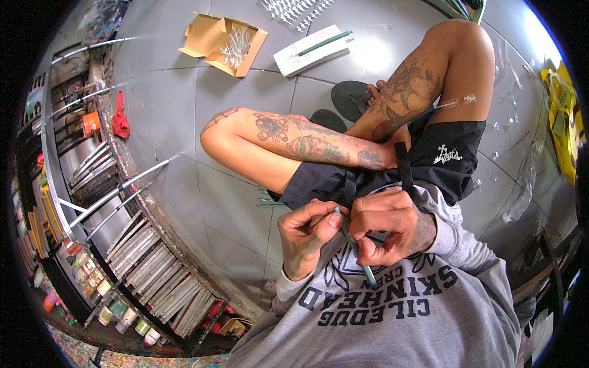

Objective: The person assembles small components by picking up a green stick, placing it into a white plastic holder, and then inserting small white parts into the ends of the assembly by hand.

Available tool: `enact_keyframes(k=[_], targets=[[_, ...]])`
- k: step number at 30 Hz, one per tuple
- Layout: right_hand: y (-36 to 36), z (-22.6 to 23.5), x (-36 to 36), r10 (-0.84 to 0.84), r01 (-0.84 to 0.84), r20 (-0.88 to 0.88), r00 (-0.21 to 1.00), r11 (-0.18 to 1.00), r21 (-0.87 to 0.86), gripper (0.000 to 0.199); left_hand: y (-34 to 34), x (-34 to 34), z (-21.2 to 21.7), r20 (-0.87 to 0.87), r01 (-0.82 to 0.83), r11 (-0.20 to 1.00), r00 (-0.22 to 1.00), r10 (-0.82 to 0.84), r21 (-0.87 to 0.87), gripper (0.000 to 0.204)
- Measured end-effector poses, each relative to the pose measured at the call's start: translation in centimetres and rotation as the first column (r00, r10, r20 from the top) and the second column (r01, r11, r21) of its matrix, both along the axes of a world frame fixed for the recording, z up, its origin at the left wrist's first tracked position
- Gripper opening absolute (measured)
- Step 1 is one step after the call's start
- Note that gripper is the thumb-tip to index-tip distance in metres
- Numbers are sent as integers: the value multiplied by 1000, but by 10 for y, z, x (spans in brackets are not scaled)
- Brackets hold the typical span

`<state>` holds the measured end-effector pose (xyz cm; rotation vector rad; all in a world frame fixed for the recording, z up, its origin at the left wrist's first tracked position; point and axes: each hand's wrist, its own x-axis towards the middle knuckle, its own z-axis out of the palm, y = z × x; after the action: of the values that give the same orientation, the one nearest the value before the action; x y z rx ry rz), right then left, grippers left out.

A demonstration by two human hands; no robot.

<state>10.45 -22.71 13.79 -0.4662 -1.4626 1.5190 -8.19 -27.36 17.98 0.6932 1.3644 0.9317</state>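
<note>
In front of my chest I hold a slim green pen-like stick (367,273), tilted, with its lower end sticking out below my fingers. My left hand (308,236) is closed, thumb and fingertips pinching near the stick's upper end. Curled around its middle, my right hand (389,224) is closed too and covers part of it. A similar green stick (325,43) lies on a white box or folded card (299,62) on the floor ahead. More thin green sticks (268,201) show beside my thigh, partly hidden.
An open cardboard box (211,37) holds thin whitish pieces (236,46). Rows of small white pieces (294,9) lie beyond it. At left stands a metal rack (116,193) with stacked frames (153,270) and paint jars (116,306). Clear plastic scraps (524,184) and a yellow bag (561,122) are at right.
</note>
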Motion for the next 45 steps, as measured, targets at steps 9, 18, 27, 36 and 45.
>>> enact_keyframes(k=[9,18,27,36,45], targets=[[-2,0,1,17,-17,-6,1000,1000,-13,14,2,2,5,24,-21,998,999,23,-67,16],[-5,1,2,21,-22,-37,999,999,-33,14,3,5,8,-4,-16,995,1000,16,-94,16],[-8,0,4,54,-57,-53,997,997,-50,15,3,7,6,-33,-14,996,999,11,-90,18],[-12,1,7,112,-118,-75,991,989,-89,16,-1,5,-2,-18,-11,999,1000,10,-50,19],[-15,3,12,174,-184,-85,981,974,-133,15,-1,7,-3,22,-20,999,1000,20,-38,23]])
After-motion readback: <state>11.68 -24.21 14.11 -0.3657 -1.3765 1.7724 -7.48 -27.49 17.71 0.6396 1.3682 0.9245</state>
